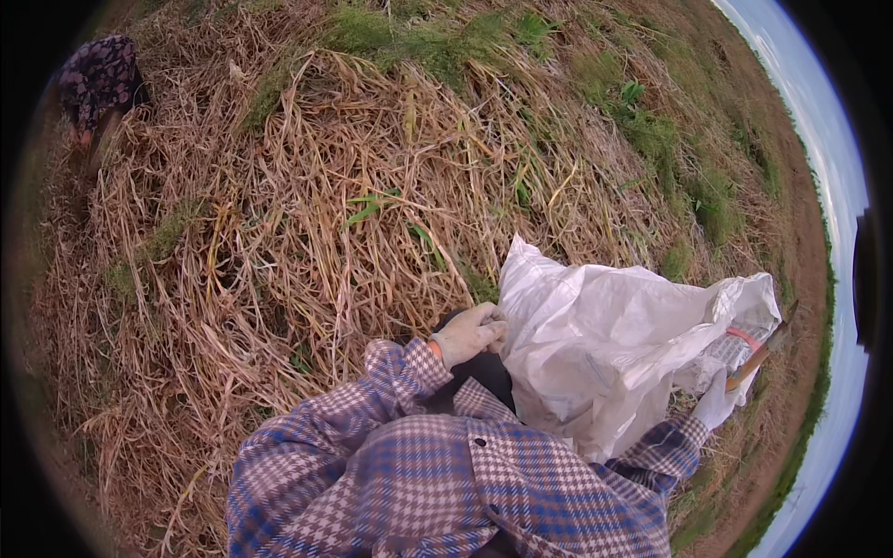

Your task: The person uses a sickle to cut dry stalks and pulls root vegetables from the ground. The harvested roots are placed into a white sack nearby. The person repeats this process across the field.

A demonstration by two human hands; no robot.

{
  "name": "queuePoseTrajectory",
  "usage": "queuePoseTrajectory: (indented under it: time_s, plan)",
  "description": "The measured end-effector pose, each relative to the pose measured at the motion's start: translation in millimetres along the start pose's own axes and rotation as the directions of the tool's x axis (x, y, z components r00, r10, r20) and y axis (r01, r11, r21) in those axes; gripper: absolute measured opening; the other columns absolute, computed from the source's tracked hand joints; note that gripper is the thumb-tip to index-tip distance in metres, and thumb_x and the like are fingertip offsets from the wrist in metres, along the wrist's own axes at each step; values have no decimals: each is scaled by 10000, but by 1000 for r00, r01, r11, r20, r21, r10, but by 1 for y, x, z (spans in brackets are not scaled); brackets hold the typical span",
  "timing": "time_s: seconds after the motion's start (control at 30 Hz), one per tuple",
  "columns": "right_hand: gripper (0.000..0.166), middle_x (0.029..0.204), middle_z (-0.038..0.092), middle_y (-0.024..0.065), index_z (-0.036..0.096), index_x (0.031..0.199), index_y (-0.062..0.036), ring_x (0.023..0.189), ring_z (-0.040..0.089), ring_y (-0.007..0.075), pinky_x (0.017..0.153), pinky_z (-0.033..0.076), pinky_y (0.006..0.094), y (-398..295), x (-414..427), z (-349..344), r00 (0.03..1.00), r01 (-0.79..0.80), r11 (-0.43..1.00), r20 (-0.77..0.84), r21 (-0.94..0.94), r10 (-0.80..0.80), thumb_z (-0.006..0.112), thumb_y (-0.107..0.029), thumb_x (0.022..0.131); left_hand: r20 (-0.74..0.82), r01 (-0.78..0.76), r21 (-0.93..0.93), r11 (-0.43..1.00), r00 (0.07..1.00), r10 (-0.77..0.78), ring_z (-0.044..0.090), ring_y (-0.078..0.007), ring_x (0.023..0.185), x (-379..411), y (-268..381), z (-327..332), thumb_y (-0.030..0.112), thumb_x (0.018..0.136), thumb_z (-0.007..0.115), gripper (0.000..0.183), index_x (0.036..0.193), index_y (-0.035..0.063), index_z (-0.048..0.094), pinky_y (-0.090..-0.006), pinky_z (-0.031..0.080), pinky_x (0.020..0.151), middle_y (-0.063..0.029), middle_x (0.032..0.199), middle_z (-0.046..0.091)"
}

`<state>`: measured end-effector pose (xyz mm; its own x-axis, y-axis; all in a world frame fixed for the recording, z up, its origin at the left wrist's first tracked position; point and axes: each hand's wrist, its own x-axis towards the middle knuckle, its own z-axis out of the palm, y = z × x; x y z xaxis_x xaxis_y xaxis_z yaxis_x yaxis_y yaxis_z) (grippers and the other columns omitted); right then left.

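Observation:
A large white woven plastic sack [593, 328] lies in front of me at the right, its mouth gaping to the right. My left hand [471, 336], in a pale work glove, is at the sack's left edge with its fingers curled. Whether cloth is pinched in those fingers is hard to make out. At the sack's mouth, my right hand [715, 403], also in a light glove, grips the wooden handle of a bladed hand tool [748, 366]. The tool's dark metal blade points up and away, past the sack's rim. Printing and a red stripe show inside the mouth.
Dry, flattened straw stalks [335, 188] cover the ground ahead and to the left. Green feathery weeds [649, 139] grow in patches at the back and right. Another person [101, 84] in dark floral clothing bends down at the far left. A bare dirt strip [809, 230] runs along the right.

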<state>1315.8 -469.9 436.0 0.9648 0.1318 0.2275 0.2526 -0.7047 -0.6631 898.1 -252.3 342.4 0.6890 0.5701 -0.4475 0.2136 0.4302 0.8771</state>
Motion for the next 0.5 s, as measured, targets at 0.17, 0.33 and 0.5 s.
queuePoseTrajectory:
  time_s: [0.17, 0.33, 0.5]
  plan:
    - [639, 1183, 633, 202, 533, 1309, 7, 1031, 620, 302, 907, 458, 375, -14, -13, 22, 1000, -1, 1000, 18, 11, 1, 633, -436, 859, -176, 33, -216, 976, 982, -73, 595, -104, 721, 26, 14, -62, 244, 996, 484, 237, 1075, 31, 551, -241, 470, 642, -37, 878, 623]
    - [604, 1205, 625, 185, 523, 1312, 21, 1044, 614, 278, 909, 457, 349, -47, -16, 60, 998, -54, 998, 33, -31, 55, 635, -380, 875, -345, 7, -482, 876, 918, -197, 588, -118, 666, 76, 8, -129, 260, 991, 513, 217, 1039, 53, 553, -252, 479, 572, -35, 822, 610]
    - [554, 1257, 596, 172, 481, 1326, 68, 1070, 593, 237, 916, 451, 320, -53, 29, 122, 994, 24, 999, 108, -21, -22, 621, -267, 907, -293, -36, -788, 615, 900, -322, 572, -176, 693, 149, -48, -226, 232, 1000, 446, 235, 983, 15, 534, -301, 523, 552, -61, 870, 581]
